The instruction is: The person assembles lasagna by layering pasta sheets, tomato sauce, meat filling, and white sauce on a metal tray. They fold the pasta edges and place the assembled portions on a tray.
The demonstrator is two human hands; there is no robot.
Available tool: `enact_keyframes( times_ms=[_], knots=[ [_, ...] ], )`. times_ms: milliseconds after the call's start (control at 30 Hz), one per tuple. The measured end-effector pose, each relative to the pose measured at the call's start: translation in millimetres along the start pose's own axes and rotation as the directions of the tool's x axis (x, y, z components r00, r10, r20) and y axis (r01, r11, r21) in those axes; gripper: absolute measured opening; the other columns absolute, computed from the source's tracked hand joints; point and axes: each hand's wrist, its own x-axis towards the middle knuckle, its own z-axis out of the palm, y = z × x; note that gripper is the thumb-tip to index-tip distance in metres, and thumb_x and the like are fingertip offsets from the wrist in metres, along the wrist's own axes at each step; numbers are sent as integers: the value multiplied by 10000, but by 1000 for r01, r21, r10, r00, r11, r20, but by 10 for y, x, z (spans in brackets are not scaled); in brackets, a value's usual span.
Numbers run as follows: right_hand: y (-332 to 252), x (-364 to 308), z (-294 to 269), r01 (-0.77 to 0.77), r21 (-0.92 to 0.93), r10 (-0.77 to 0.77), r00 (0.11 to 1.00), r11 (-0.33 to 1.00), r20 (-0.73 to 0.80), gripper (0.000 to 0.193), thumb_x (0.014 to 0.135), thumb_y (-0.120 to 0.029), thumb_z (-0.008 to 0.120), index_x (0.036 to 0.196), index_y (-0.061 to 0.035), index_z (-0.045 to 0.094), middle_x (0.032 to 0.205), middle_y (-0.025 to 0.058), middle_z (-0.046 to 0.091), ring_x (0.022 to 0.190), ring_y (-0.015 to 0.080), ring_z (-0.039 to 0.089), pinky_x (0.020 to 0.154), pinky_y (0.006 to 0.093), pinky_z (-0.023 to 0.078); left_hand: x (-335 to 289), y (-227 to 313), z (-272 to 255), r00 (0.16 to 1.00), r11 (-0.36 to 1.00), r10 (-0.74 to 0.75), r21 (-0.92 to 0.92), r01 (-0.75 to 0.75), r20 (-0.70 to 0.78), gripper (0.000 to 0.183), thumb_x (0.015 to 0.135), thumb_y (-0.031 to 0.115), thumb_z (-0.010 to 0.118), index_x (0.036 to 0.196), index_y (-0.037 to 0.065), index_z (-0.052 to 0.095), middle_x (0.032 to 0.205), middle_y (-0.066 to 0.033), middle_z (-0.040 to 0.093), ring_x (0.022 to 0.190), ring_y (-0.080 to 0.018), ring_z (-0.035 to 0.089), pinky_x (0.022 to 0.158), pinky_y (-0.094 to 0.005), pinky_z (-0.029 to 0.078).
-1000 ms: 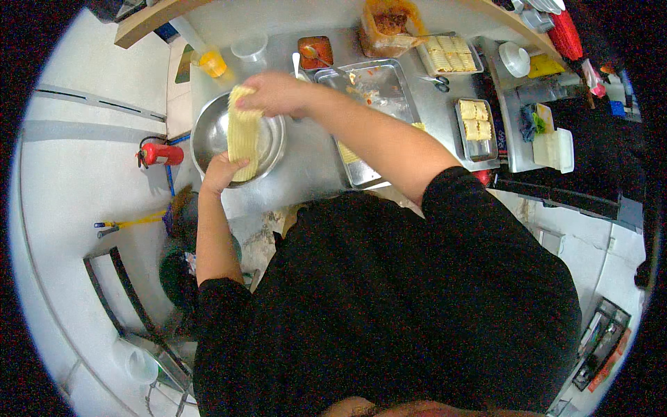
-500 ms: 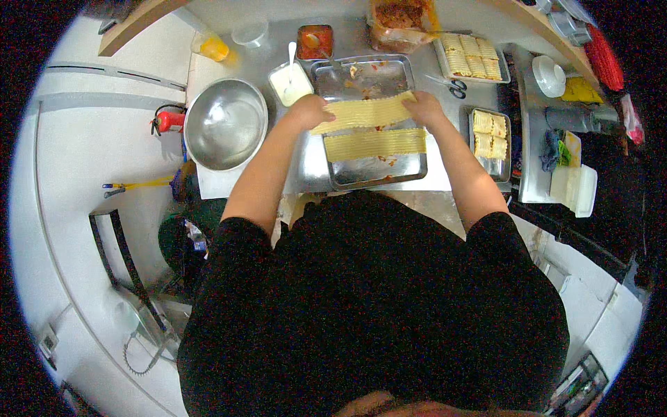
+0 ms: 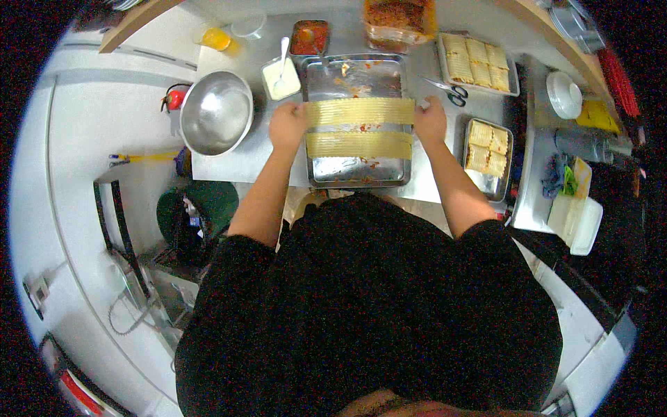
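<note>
Straightened since the earlier frame, the far pasta sheet [image 3: 360, 112] spans the tray [image 3: 330, 171] — left hand [image 3: 287, 126] and right hand [image 3: 431, 124] at the tray's sides, fingers pinched closed on its ends — and uneven release might skew it onto the near sheet [image 3: 358, 145].

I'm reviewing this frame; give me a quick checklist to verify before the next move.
1. Upper lasagna sheet stretched straight across the steel tray: ok.
2. Left hand and right hand at opposite ends of it: ok.
3. Both grips released: cannot tell.
4. Clear of the lower lasagna sheet: ok, a gap shows between.
5. Tray free of food scraps: not ok, bits show.
6. Scissors off the tray: ok.
</note>
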Motion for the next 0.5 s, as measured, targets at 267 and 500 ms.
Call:
enact_keyframes(
  times_ms=[267, 500],
  knots=[
    [143, -835, -583, 12, 141, -63, 931, 990, 360, 460, 874, -150, 653, 1305, -18, 561, 943, 153, 658, 883, 292, 652, 817, 415, 518, -286, -1446, -477, 677, -128, -652, -930, 345, 341, 618, 981, 590, 481, 1233, 31, 551, 854, -155, 668, 604, -224, 620, 465, -299, 484],
    [-49, -1253, -638, 232, 117, -260, 840, 966, 476, 377, 882, -106, 617, 1245, -6, 598, 888, 177, 659, 806, 326, 651, 755, 406, 527, -105, -1716, -490, 716, -121, -603, -928, 353, 352, 321, 954, 114, 458, 1221, -42, 546, 1083, -197, 660, 915, -314, 698, 691, -419, 640]
  ],
)
